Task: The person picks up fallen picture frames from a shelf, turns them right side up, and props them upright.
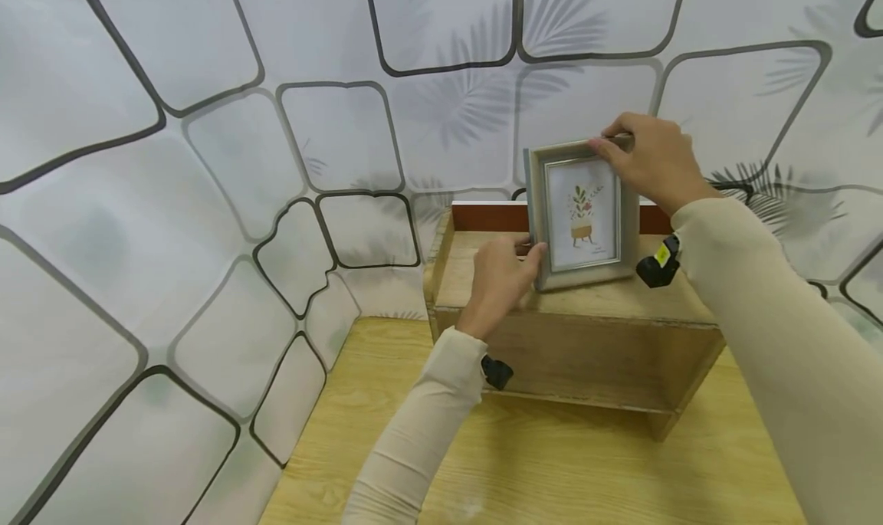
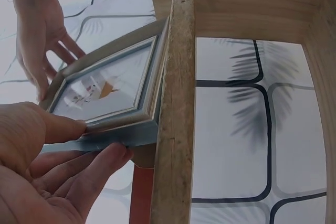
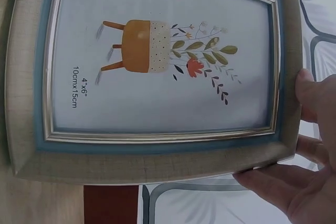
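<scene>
A picture frame (image 1: 582, 211) with a potted-plant print stands upright on top of a small wooden shelf (image 1: 621, 299), tilted slightly in the head view. My right hand (image 1: 651, 157) grips its upper right corner, thumb in front and fingers behind. Low on the opposite side, my left hand (image 1: 502, 276) pinches the frame's edge between thumb and fingers. The left wrist view shows that thumb on the front of the picture frame (image 2: 105, 87), with the fingers beneath its side. Close up in the right wrist view, the picture frame (image 3: 157, 158) has a beige border, a blue band and a silver inner rim.
A reddish-brown strip (image 1: 486, 217) runs along the back of the shelf top. Below it is an open compartment (image 1: 586, 360). The shelf stands on a yellow wood-grain surface (image 1: 552, 464), close to the patterned wall (image 1: 455, 126). Another patterned wall (image 1: 221, 341) rises at the left.
</scene>
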The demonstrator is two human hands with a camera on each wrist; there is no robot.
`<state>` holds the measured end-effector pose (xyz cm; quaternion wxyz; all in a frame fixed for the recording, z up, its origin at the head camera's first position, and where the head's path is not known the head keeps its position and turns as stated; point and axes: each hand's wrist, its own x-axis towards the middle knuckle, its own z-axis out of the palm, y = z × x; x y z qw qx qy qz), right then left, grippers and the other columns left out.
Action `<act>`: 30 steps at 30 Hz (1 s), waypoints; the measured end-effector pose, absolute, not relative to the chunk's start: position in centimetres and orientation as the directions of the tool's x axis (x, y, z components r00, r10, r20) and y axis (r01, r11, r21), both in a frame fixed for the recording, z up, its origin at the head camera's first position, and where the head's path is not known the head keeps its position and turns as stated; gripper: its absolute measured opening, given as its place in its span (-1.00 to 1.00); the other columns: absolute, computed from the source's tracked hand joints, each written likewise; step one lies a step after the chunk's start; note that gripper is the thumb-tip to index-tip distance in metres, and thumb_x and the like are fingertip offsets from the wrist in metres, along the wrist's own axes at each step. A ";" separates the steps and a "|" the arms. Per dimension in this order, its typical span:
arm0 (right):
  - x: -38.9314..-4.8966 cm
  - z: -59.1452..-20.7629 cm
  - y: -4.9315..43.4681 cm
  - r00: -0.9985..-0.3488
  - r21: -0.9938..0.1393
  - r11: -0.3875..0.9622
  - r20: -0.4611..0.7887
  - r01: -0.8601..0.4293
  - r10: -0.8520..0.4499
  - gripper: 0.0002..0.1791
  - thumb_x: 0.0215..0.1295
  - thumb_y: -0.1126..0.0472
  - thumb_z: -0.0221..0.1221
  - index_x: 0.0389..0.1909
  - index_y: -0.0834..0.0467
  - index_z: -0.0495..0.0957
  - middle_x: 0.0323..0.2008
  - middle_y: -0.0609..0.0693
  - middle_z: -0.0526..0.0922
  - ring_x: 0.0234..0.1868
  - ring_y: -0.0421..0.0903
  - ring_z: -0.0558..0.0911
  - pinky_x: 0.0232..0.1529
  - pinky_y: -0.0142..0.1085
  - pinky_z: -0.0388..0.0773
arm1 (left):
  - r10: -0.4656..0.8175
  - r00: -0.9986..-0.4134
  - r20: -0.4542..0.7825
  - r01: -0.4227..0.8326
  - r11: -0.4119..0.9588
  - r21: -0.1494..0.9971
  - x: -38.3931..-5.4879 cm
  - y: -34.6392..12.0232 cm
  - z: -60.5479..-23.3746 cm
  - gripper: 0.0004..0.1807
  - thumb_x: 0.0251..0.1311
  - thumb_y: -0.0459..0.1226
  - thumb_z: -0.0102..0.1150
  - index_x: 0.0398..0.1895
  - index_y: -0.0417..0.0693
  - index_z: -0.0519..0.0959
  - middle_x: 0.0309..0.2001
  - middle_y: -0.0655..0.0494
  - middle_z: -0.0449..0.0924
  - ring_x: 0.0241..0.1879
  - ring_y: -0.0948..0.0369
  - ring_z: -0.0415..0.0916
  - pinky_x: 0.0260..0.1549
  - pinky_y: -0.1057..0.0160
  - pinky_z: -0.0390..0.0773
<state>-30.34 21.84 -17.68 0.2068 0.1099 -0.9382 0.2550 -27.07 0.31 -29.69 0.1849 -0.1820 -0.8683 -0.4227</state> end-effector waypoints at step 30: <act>-29.0 -18.3 21.7 -0.866 -0.385 0.905 0.499 -0.182 0.038 -0.26 0.52 -0.25 -0.04 0.34 0.31 0.45 0.30 0.40 0.44 0.32 0.50 0.34 0.20 0.43 0.20 | 0.112 -0.862 0.495 0.461 0.582 0.670 -28.3 0.1 -29.7 -0.65 0.44 -0.16 0.19 0.15 -0.17 0.67 -0.04 0.02 0.75 -0.08 0.19 0.71 -0.06 0.18 0.64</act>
